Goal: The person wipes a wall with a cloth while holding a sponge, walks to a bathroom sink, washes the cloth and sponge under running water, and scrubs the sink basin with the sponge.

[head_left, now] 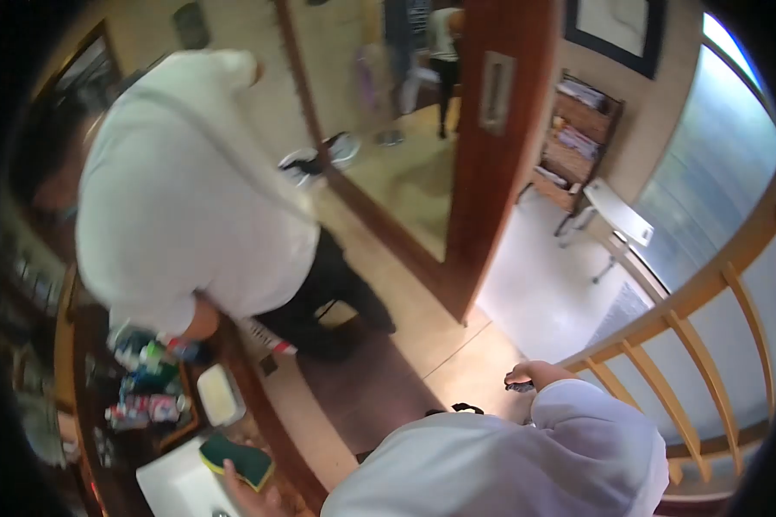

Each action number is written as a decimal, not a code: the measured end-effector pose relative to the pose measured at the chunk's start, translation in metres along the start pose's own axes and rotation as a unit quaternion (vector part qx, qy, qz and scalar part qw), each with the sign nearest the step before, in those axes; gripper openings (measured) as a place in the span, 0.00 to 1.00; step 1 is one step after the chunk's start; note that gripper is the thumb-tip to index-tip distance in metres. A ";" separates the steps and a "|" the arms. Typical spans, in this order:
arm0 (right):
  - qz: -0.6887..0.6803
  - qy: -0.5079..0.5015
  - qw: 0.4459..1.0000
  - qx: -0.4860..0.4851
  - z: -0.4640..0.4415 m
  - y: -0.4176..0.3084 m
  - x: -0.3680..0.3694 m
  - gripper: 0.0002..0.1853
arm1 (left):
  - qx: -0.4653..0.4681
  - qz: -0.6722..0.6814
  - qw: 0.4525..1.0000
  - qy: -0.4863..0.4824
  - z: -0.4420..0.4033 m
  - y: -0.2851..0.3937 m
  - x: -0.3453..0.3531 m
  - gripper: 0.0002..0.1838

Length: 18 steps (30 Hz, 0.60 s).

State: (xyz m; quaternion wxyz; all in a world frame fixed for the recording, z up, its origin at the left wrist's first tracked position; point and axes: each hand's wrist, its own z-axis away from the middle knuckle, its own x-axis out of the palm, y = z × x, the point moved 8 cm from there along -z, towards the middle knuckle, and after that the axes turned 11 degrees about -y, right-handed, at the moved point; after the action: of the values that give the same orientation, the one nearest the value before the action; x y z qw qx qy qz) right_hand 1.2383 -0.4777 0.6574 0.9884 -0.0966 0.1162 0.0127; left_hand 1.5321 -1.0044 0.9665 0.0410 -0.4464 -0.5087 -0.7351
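Observation:
At the bottom left, my left hand (pixel 254 498) holds a green and yellow sponge (pixel 237 460) with its fingers against the near side. The sponge is over the right edge of a white basin (pixel 168 482). Out to the right, beyond my white sleeve, my right hand (pixel 533 374) is closed around something small and dark that I cannot make out. It is near the wooden railing. A white tray or dish (pixel 221 395) with a pale yellowish content lies on the dark counter (pixel 272 431), just beyond the sponge.
Another person in a white shirt (pixel 190 189) leans over the counter at the left, beside colourful packets and bottles (pixel 147 409). A wooden door frame (pixel 491 172) stands ahead. To the right are a shelf rack (pixel 575 138), a white stool (pixel 619 214) and a curved railing (pixel 698 303).

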 end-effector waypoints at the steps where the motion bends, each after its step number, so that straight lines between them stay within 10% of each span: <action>1: -0.036 0.022 0.999 0.012 0.009 0.020 -0.006 0.18 | -0.031 -0.031 0.999 -0.010 -0.007 -0.031 0.019 0.22; 9: -0.179 0.041 0.983 0.014 0.007 0.081 0.000 0.23 | -0.132 -0.285 0.926 -0.208 -0.049 -0.180 0.118 0.38; 18: -0.283 0.035 0.958 -0.033 -0.010 0.025 -0.011 0.17 | -0.151 -0.507 0.718 -0.452 -0.133 -0.256 0.178 0.37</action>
State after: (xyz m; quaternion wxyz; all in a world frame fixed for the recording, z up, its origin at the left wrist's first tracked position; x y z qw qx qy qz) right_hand 1.2240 -0.4551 0.6453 0.9432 -0.1587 0.1185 -0.2667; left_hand 1.2120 -0.9159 0.8972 -0.6409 -0.4012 -0.4989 -0.4235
